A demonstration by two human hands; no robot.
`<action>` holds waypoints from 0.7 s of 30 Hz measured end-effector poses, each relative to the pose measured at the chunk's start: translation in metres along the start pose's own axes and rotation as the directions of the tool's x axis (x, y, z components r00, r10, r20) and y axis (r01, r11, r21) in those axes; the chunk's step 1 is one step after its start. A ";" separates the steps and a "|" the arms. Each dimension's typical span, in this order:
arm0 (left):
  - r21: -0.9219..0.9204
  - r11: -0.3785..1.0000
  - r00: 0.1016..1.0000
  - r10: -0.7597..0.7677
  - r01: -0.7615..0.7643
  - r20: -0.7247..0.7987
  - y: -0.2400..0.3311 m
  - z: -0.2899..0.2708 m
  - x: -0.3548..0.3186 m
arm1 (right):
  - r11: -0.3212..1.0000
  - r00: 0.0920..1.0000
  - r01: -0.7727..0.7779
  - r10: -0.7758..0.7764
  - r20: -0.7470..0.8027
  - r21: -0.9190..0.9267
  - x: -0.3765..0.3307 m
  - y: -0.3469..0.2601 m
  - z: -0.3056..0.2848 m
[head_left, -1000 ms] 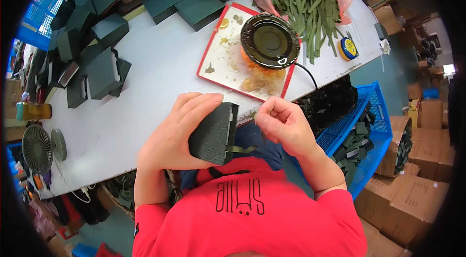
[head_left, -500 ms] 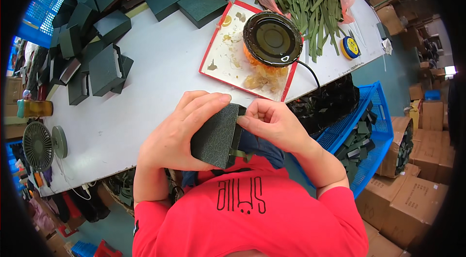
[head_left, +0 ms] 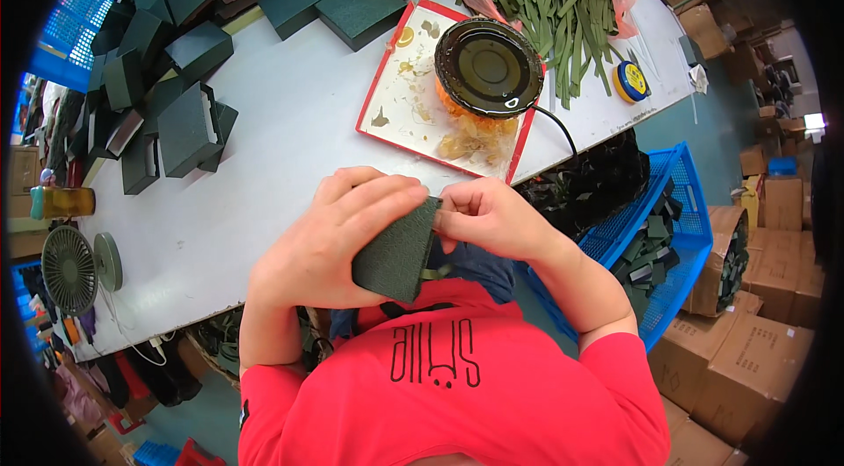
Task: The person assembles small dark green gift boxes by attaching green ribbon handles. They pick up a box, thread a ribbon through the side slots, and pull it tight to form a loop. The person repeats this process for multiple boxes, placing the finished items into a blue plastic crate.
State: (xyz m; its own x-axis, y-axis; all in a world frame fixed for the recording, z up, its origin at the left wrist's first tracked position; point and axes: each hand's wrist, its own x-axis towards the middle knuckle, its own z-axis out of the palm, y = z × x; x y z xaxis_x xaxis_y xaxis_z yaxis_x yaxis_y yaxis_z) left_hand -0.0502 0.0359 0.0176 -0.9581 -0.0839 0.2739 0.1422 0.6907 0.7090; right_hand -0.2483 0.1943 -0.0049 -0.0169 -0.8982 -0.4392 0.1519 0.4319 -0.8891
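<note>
My left hand [head_left: 321, 237] is wrapped round a small dark green box [head_left: 393, 253], thumb below and fingers over its top. The box is held tilted in front of my red shirt. Curled in a pinch, my right hand [head_left: 483, 215] touches the upper part of the box's right edge. What its fingertips grip there is hidden. A short end of olive-green ribbon [head_left: 435, 273] sticks out from the lower right side of the box.
A red-rimmed tray [head_left: 378, 105] holds a round pot [head_left: 490, 70] of dark liquid with amber drips. Several green boxes [head_left: 189, 132] are heaped at the left. Cut green ribbons [head_left: 571, 18] fill a pink bag beyond. A blue crate [head_left: 677, 290] stands right; a small fan [head_left: 70, 271] left.
The box has turned in my left hand, so its face is angled differently and its right side shows less. My right fingers have shifted slightly along its edge.
</note>
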 end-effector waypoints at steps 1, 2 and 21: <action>-0.025 1.000 1.000 -0.008 0.008 -0.024 -0.001 0.000 -0.002 | 1.000 1.000 -0.010 0.009 0.029 0.005 -0.002 -0.009 -0.002; -0.050 0.999 0.999 -0.015 0.013 -0.047 -0.001 0.000 -0.003 | 1.000 0.998 -0.018 0.018 0.058 0.009 -0.004 -0.015 -0.005; 0.208 0.919 0.934 -0.297 0.336 -0.199 -0.011 -0.010 -0.026 | 0.943 0.702 0.242 -0.333 -0.629 -0.230 -0.034 0.014 -0.060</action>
State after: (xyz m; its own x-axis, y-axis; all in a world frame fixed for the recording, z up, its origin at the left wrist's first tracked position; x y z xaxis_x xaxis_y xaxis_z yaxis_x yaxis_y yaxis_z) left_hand -0.0238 0.0235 0.0093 -0.8874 -0.4264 0.1751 -0.2431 0.7556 0.6082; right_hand -0.3051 0.2357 -0.0102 -0.6844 -0.7231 -0.0932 -0.0880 0.2089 -0.9740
